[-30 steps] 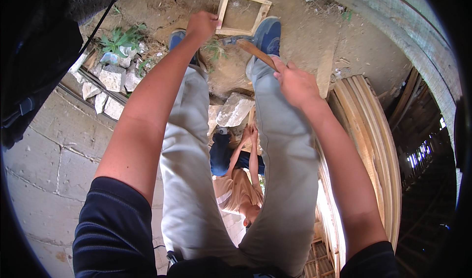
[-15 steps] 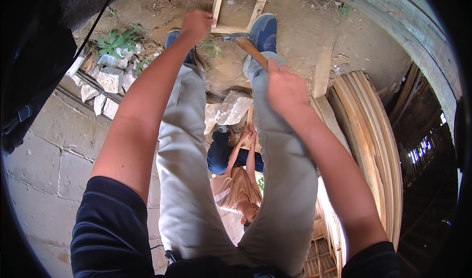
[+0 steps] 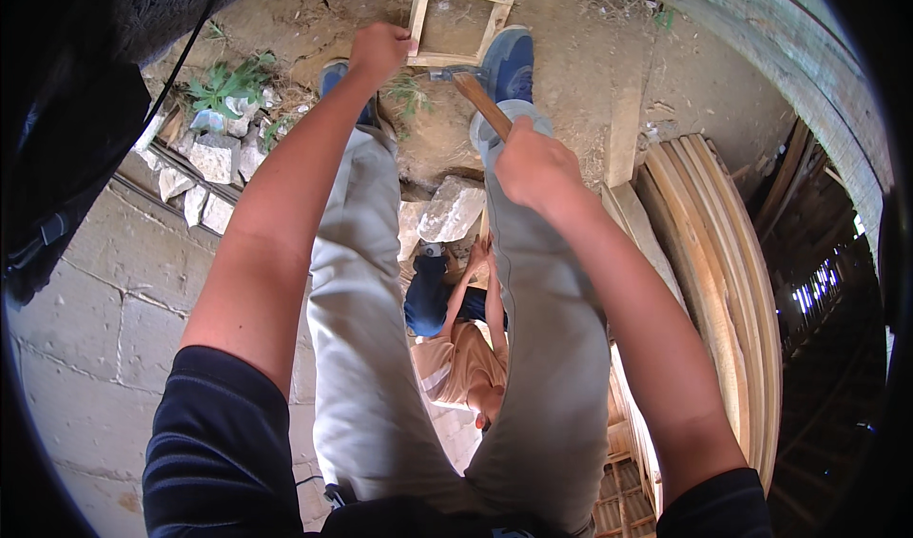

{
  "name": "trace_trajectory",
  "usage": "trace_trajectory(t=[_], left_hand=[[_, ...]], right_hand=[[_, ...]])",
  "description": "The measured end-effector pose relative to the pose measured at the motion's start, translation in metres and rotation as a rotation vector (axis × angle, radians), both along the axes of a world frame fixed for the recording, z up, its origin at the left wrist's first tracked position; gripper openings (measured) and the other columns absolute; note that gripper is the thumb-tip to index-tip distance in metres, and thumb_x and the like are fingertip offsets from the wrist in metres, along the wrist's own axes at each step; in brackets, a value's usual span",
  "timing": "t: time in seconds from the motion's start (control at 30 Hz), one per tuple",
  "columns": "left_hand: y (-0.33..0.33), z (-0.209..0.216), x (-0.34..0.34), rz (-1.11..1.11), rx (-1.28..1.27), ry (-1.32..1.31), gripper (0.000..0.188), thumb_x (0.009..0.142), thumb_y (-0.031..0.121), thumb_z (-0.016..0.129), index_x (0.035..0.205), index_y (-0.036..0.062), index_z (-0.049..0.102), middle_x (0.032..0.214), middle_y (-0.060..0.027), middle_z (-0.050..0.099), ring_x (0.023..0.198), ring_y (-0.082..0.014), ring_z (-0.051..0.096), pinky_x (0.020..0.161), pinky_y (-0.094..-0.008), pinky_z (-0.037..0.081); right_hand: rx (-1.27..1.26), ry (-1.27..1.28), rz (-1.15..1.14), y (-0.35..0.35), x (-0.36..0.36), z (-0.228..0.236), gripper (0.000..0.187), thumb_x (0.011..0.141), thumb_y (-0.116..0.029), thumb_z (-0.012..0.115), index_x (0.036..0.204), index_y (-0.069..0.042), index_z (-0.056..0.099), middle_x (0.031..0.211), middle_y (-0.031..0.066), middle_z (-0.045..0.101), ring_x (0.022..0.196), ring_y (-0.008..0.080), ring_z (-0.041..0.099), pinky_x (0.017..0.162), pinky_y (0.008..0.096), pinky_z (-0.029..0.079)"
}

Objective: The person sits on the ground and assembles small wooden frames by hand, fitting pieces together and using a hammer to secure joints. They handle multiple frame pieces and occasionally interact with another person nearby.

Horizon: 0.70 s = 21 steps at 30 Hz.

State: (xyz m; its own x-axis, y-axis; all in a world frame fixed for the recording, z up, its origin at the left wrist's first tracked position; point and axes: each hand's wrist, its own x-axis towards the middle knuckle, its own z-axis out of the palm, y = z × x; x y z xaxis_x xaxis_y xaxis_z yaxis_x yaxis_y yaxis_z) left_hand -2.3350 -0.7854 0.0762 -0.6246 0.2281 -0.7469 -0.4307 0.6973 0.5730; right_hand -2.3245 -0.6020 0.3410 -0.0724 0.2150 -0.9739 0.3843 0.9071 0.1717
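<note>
I look straight down along my own legs in pale grey trousers. My left hand (image 3: 378, 51) grips the near left corner of a small square wooden frame (image 3: 459, 23) that lies on the dirt ground in front of my blue shoes (image 3: 507, 63). My right hand (image 3: 535, 163) is closed around the wooden handle of a hammer (image 3: 478, 99), whose head rests down near the frame's near edge, partly hidden by my shoe.
Another person in a tan top and dark trousers (image 3: 456, 338) crouches behind my legs. Pale stone pieces (image 3: 214, 158) and weeds (image 3: 228, 86) lie at left by a block wall (image 3: 86, 319). Stacked wooden planks (image 3: 713, 281) run along the right.
My right hand has brought the hammer down and forward, so its head is now by the frame. My left hand stays on the frame's corner.
</note>
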Motion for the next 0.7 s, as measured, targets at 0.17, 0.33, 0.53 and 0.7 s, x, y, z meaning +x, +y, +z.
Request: trace_trajectory(t=[0.17, 0.33, 0.53, 0.7], left_hand=[[0.0, -0.003, 0.002, -0.017, -0.019, 0.051, 0.027, 0.082, 0.03, 0.077, 0.1, 0.0102, 0.078, 0.085, -0.0165, 0.073, 0.079, -0.028, 0.072, 0.078, -0.0376, 0.055], [-0.001, -0.008, 0.005, -0.048, -0.037, 0.1, 0.027, 0.082, 0.031, 0.077, 0.099, 0.0096, 0.078, 0.079, -0.0126, 0.074, 0.071, -0.0218, 0.072, 0.072, -0.0353, 0.055], [0.001, -0.004, 0.005, -0.067, -0.046, 0.118, 0.027, 0.084, 0.031, 0.075, 0.101, 0.0105, 0.078, 0.085, -0.0139, 0.075, 0.076, -0.0246, 0.073, 0.075, -0.0372, 0.056], [0.0, 0.0, 0.008, 0.007, -0.05, 0.056, 0.024, 0.084, 0.029, 0.073, 0.1, 0.0116, 0.078, 0.087, -0.0159, 0.073, 0.081, -0.0289, 0.072, 0.079, -0.0387, 0.055]], right_hand=[[0.04, 0.026, -0.019, -0.01, 0.003, -0.005, 0.04, 0.09, -0.013, 0.056, 0.123, 0.007, 0.05, 0.117, 0.0259, 0.067, 0.112, 0.0375, 0.066, 0.095, 0.0421, 0.051], [0.074, 0.014, -0.032, -0.038, -0.005, -0.005, 0.037, 0.09, -0.009, 0.051, 0.123, 0.008, 0.052, 0.117, 0.0273, 0.067, 0.111, 0.0396, 0.065, 0.095, 0.0438, 0.05], [0.094, 0.06, 0.017, -0.036, -0.004, -0.013, 0.036, 0.085, -0.016, 0.066, 0.116, 0.003, 0.062, 0.113, 0.0207, 0.069, 0.112, 0.0262, 0.068, 0.093, 0.0318, 0.053], [-0.026, -0.148, -0.489, -0.013, -0.02, -0.027, 0.033, 0.092, -0.021, 0.057, 0.114, 0.004, 0.059, 0.096, 0.0161, 0.068, 0.086, 0.0244, 0.071, 0.074, 0.0365, 0.059]])
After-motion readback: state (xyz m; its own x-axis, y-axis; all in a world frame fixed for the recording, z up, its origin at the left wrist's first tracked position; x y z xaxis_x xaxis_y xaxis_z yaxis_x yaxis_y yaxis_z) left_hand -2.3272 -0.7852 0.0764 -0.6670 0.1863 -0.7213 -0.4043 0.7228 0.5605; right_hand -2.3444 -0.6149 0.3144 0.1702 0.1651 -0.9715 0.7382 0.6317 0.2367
